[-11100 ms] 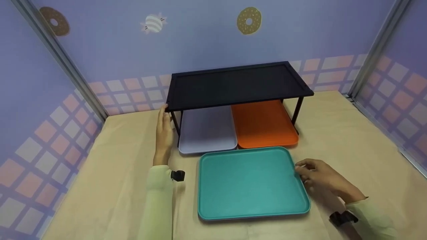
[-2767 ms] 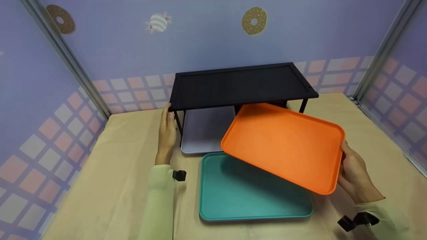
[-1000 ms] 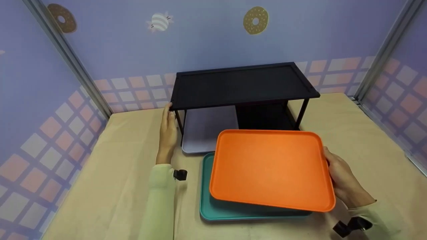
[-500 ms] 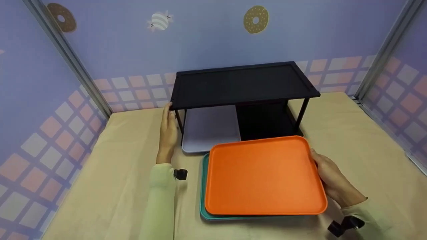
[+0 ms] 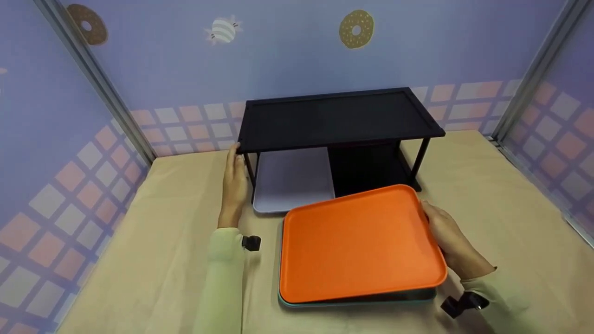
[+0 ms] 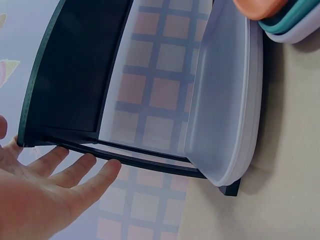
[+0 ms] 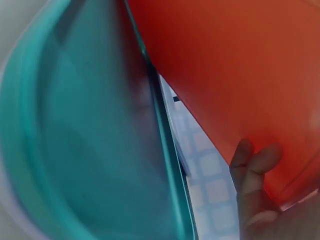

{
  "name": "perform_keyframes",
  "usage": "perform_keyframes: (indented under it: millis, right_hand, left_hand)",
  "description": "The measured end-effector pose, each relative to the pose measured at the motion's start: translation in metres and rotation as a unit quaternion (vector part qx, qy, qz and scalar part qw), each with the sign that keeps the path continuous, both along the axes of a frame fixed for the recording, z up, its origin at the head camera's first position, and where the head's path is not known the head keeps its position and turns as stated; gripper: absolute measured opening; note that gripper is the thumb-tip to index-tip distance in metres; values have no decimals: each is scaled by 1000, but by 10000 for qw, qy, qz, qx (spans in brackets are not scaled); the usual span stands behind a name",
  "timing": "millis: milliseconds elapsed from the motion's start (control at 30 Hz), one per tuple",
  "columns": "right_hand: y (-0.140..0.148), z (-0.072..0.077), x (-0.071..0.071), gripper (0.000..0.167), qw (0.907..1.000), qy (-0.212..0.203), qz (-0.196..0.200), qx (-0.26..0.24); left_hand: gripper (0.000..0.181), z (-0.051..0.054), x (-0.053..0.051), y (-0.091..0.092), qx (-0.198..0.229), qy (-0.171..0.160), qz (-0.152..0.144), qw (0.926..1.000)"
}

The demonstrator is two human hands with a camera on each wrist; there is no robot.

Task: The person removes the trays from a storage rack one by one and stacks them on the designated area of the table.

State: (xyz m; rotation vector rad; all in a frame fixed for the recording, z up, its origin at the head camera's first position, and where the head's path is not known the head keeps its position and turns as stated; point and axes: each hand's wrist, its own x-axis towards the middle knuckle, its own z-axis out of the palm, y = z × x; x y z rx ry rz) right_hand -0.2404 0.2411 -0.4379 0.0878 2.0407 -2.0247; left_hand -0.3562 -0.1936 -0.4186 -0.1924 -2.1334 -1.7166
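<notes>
My right hand (image 5: 452,239) grips the right edge of an orange tray (image 5: 357,246), its fingers pressed to the underside in the right wrist view. The orange tray is tilted over a teal tray (image 7: 100,135); its left side is low, while its right side is raised. Only a strip of the teal tray shows in the head view. With extended fingers, my left hand (image 5: 233,190) touches the left end of a black two-level rack (image 5: 338,118). Inside, a lavender tray (image 5: 294,178) lies on the left of the lower shelf.
A pale lavender rim (image 6: 300,35) shows beneath the teal one in the left wrist view. The rack's lower shelf (image 5: 366,169) is bare on the right. A beige cloth (image 5: 153,250) covers the table, with patterned walls (image 5: 287,55) around it.
The orange tray has come out of the rack's lower right side and over the teal tray. Within the last second it has shifted left and turned, its left side lowering. My left hand stays put.
</notes>
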Motion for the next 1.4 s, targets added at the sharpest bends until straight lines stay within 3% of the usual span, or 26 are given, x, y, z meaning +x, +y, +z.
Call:
perform_keyframes:
  millis: [167,500,700,767,933,1000,1400]
  right_hand:
    - [-1,5,0,48,9986,300,-180,385]
    - [16,13,-1,47,9894,835,10,1191]
    - [20,17,-1,48,9885,934,154,1181]
    - [19,18,-1,50,9885,989,213,1125]
    - [19,19,2,53,9877,1050,265,1128]
    - [20,20,3,54,9874,1063,270,1141]
    - [19,20,0,46,9855,1161,134,1229]
  left_hand:
    - [49,1,0,0,23,-71,15,10000]
    - [49,1,1,-1,-22,-138,30,9999]
    - [50,1,2,-1,76,-203,-88,9997]
    - [51,7,7,0,112,-286,-126,9994]
    - [50,6,5,2,70,-258,-80,9996]
    - [50,-1,1,0,9,-174,-38,9998]
    - [51,0,1,-1,15,-104,-22,9999]
